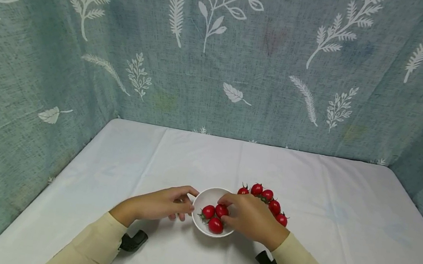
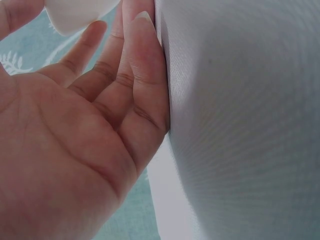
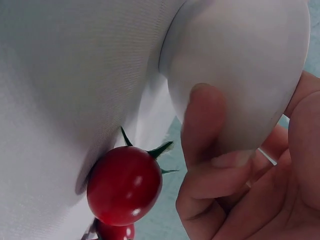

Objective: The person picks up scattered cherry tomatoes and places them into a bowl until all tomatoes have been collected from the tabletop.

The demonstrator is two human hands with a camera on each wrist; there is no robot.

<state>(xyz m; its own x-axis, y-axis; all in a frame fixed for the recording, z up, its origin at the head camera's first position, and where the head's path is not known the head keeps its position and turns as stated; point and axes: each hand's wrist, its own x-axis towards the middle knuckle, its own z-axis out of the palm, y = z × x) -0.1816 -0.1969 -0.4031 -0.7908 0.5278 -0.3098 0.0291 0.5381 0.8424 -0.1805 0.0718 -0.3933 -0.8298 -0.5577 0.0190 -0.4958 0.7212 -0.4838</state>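
Note:
A white bowl (image 1: pixel 209 197) stands on the white cloth with three red cherry tomatoes inside. My right hand (image 1: pixel 252 216) reaches over its right rim, and thumb and index finger pinch one cherry tomato (image 1: pixel 221 210) in the bowl. Beside it lie a second tomato (image 1: pixel 208 211) and a third tomato (image 1: pixel 216 225). In the right wrist view, the other fingers (image 3: pixel 205 115) bend outside the bowl wall. My left hand (image 1: pixel 165 203) touches the bowl's left side with thumb and fingertips, the fingers loosely bent; the left wrist view shows the bowl's edge (image 2: pixel 75 15) near them.
Right of the bowl, several cherry tomatoes (image 1: pixel 274 207) with green stems lie in a curved group, partly hidden behind my right hand. One tomato (image 3: pixel 125 186) is close to my right fingers. A patterned blue-green curtain (image 1: pixel 217 84) hangs behind the table (image 1: pixel 133 153).

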